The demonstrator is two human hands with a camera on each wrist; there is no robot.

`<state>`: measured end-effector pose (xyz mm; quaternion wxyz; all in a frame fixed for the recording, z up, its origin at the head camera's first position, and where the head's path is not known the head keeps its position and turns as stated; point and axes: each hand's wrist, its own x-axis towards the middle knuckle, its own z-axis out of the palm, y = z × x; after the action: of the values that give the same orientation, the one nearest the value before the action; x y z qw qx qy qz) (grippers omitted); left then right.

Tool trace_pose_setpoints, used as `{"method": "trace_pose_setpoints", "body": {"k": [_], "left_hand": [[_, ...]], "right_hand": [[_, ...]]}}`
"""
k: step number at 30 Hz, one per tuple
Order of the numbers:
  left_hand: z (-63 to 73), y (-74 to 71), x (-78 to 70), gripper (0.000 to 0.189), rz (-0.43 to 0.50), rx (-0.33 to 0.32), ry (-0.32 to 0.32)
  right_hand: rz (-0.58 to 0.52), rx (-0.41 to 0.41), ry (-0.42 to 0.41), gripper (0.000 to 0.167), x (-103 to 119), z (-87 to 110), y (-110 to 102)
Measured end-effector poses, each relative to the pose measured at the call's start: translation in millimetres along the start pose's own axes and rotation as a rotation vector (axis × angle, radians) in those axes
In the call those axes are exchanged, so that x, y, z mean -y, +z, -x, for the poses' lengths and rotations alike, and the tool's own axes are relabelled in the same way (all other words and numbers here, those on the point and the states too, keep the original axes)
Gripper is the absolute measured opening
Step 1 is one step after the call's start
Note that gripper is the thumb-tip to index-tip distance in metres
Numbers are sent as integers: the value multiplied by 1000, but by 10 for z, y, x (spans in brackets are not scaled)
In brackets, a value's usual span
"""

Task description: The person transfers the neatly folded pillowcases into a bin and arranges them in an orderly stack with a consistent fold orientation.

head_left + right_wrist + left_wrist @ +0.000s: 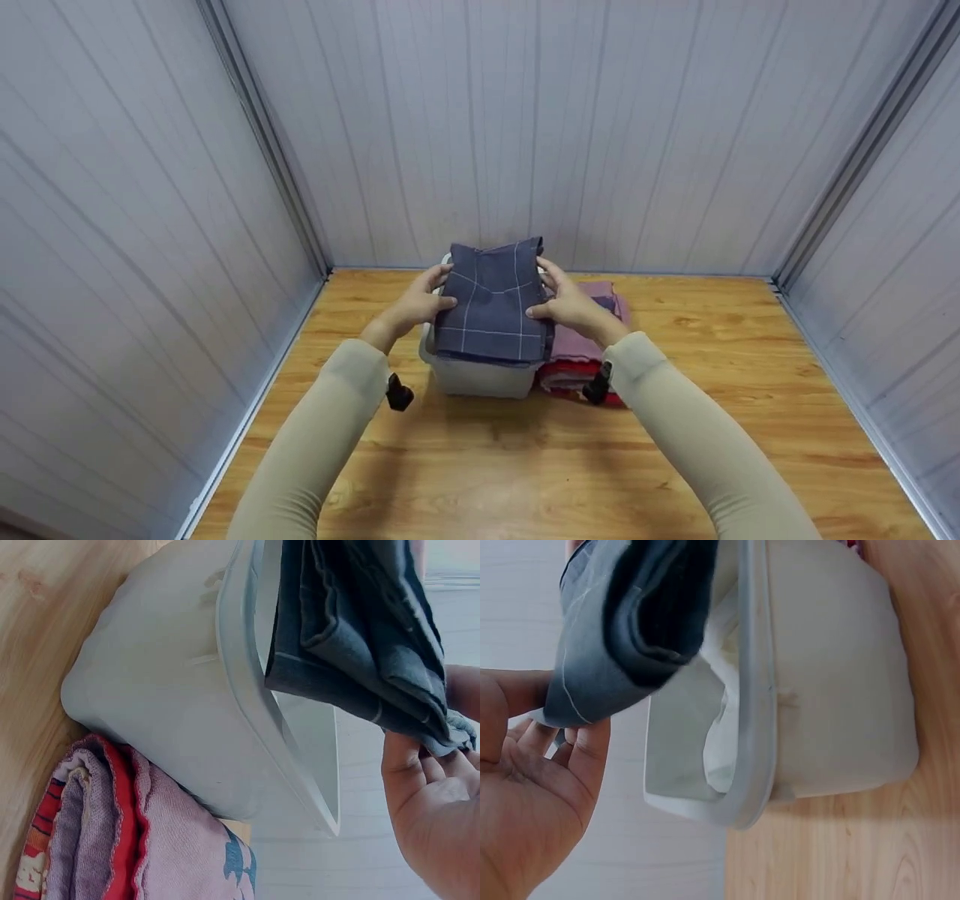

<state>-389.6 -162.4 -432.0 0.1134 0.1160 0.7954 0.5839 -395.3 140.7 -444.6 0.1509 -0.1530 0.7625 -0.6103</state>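
A folded dark blue-grey cloth (491, 304) with thin white check lines is held above a white plastic bin (480, 379). My left hand (415, 301) grips its left edge, thumb on top and fingers beneath. On the opposite edge my right hand (571, 304) pinches it the same way. The left wrist view shows the cloth's rolled layers (652, 622) over the bin's rim, with something white (721, 742) lying inside the bin. In the right wrist view several stacked folds (360, 637) hang by the bin wall (165, 667).
Right of the bin lies a stack of folded textiles, a pink one (577, 341) above a red patterned one (559, 375). Wood-look floor (495, 465) spreads around them. A pale panelled wall (525, 135) stands close behind, with side walls left and right.
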Motion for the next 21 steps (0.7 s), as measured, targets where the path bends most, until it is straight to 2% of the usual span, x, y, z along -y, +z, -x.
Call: {"method": "trace_pose_setpoints", "body": {"k": [7, 14, 21], "left_hand": [[-46, -65, -23, 71, 18, -30, -20], [-91, -67, 1, 67, 5, -63, -20], [-152, -67, 7, 65, -9, -100, -18]], "right_hand": [[-60, -60, 25, 104, 5, -83, 44], [-48, -129, 19, 98, -20, -145, 77], [-49, -152, 30, 94, -31, -191, 98]]}}
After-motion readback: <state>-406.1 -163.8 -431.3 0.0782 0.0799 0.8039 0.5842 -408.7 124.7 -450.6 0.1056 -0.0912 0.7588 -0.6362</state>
